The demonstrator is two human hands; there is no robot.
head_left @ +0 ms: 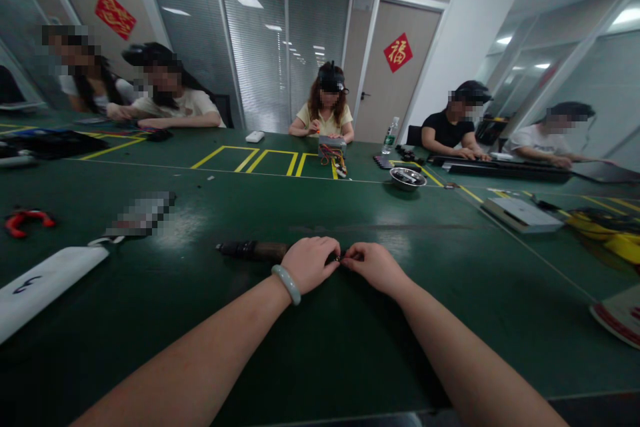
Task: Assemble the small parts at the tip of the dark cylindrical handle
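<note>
A long dark cylindrical tool (255, 251) with a brownish barrel and a narrow black tip lies on the green table in front of me. Its exact kind is unclear. My left hand (309, 265), with a pale bangle (287, 284) on the wrist, is closed over the right end of this tool and hides that part. Close beside it, my right hand (375, 268) is closed in a pinch at the tool's right end. Thumb and fingertips of both hands meet around a tiny dark piece, too small to name.
To the left lie red-handled pliers (29, 220) and a long white object (55, 283) marked 3. A metal bowl (407, 178) and a water bottle (390, 137) stand ahead. At right are a white box (523, 213) and yellow items (613, 233). Several people sit across the table.
</note>
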